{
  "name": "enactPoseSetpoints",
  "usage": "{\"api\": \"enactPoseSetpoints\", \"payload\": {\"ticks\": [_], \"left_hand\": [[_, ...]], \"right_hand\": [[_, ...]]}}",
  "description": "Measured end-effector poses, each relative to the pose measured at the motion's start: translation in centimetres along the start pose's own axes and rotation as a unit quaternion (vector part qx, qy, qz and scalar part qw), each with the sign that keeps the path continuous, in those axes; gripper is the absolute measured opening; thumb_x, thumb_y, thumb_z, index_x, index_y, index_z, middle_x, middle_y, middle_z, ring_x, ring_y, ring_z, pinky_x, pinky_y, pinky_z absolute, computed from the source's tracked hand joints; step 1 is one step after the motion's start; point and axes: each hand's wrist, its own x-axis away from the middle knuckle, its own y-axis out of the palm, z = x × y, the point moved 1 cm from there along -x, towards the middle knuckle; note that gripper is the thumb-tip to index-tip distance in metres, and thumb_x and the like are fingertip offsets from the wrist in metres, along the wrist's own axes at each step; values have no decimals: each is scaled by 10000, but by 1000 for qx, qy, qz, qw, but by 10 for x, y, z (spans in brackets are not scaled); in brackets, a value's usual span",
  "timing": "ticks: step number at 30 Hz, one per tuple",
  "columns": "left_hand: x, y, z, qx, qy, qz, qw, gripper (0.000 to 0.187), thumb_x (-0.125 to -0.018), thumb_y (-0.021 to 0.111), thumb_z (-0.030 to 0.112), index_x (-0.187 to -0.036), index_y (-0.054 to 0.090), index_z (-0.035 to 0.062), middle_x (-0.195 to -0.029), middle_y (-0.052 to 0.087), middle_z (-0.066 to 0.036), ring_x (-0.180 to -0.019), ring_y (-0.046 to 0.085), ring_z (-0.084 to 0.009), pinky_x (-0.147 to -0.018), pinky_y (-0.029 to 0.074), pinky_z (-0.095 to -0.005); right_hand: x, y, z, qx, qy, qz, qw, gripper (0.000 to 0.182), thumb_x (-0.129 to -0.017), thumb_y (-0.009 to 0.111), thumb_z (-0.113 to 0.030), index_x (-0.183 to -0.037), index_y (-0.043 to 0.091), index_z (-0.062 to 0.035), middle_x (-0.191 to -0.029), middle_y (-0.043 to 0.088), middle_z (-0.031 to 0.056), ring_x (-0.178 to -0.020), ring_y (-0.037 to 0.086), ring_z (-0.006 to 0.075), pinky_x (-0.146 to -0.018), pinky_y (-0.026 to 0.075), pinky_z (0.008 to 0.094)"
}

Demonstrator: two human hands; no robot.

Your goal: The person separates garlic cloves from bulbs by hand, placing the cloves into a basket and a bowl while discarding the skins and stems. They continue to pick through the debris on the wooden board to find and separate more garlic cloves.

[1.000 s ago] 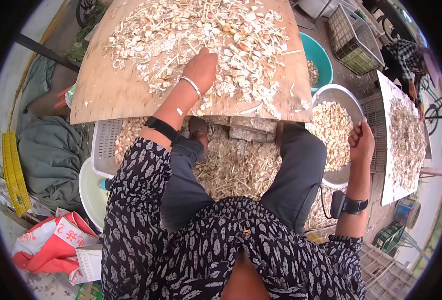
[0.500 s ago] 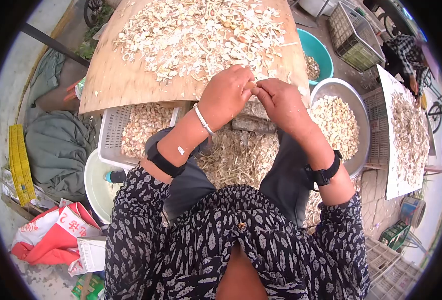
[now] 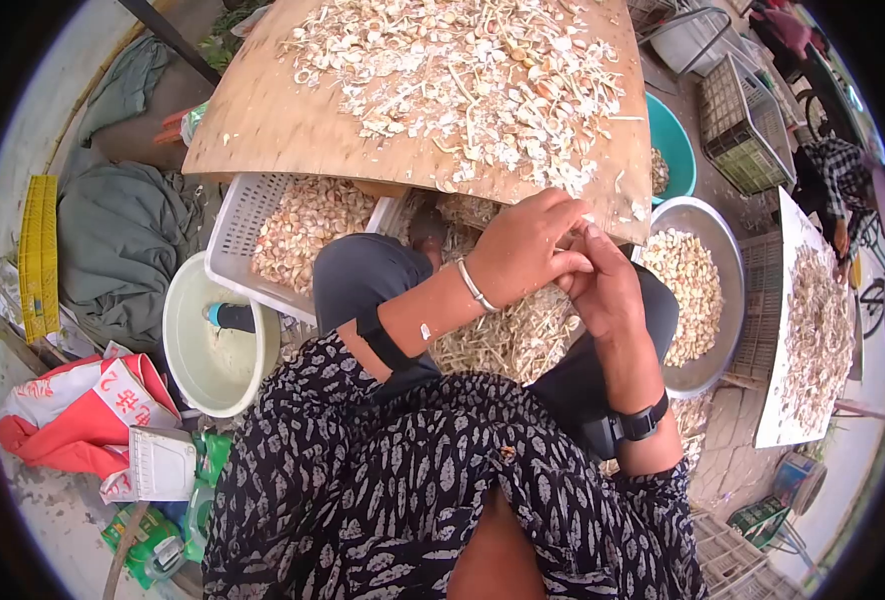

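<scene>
My left hand (image 3: 528, 245) and my right hand (image 3: 603, 285) meet just past the near edge of a wooden board (image 3: 293, 150). Their fingertips pinch together around a small pale garlic clove (image 3: 589, 218), mostly hidden by the fingers. Garlic skins and dry stalks (image 3: 483, 80) cover much of the board. Right of my right hand, a metal basin (image 3: 732, 300) holds peeled-looking cloves (image 3: 681, 290). At the left, under the board's edge, a white plastic crate (image 3: 233, 240) contains unpeeled cloves (image 3: 308, 225). More skins and stalks (image 3: 513, 335) lie between my knees.
A pale bucket (image 3: 178, 350) with a dark-handled object stands at left, near a red-and-white bag (image 3: 73, 415). A teal basin (image 3: 681, 150) and slatted crate (image 3: 743, 130) are at back right. A person (image 3: 838, 190) works beside a white board (image 3: 778, 400).
Both hands have come down and right, off the board's edge toward my lap, still joined at the fingertips. My right palm has turned upward. The view has shifted, and more of the bucket shows.
</scene>
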Motion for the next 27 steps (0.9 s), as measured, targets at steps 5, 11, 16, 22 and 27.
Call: {"api": "enactPoseSetpoints", "payload": {"ticks": [5,11,16,22,27], "left_hand": [[55,-50,0,14,-131,-21,991,208,-780,683,149,-931,614,23,-929,606,-126,-804,601,-308,-725,493,-355],[63,-112,-69,-199,-201,-25,959,197,-800,621,132,-977,629,45,-957,600,-119,-914,572,-313,-793,471,-388],[21,-157,-169,-313,-212,49,925,294,-781,627,102,-1071,605,58,-993,578,-143,-962,552,-325,-839,447,-393],[21,-136,-170,-255,-214,-3,943,280,-746,631,20,-1021,578,31,-972,544,-176,-934,537,-372,-818,447,-424],[26,-137,-182,-227,-224,63,946,297,-734,662,29,-1019,577,24,-960,556,-168,-867,565,-336,-752,464,-395]], "right_hand": [[-10,76,-35,-24,-293,-53,954,185,-972,453,-208,-1007,529,-44,-813,500,15,-639,441,99,-540,387,234],[-97,119,12,426,-254,-93,863,408,-929,555,-257,-1257,522,-16,-1185,589,88,-1053,557,174,-906,432,296],[-149,19,-19,592,-329,92,730,246,-853,591,-159,-1049,640,-20,-1051,632,158,-954,614,263,-849,469,324],[-156,69,2,631,-418,19,653,111,-816,606,-133,-846,674,-51,-849,641,119,-813,610,288,-728,484,361],[-233,146,50,719,-423,-79,547,101,-764,637,-137,-795,665,-45,-804,605,126,-798,606,297,-701,500,375]]}}
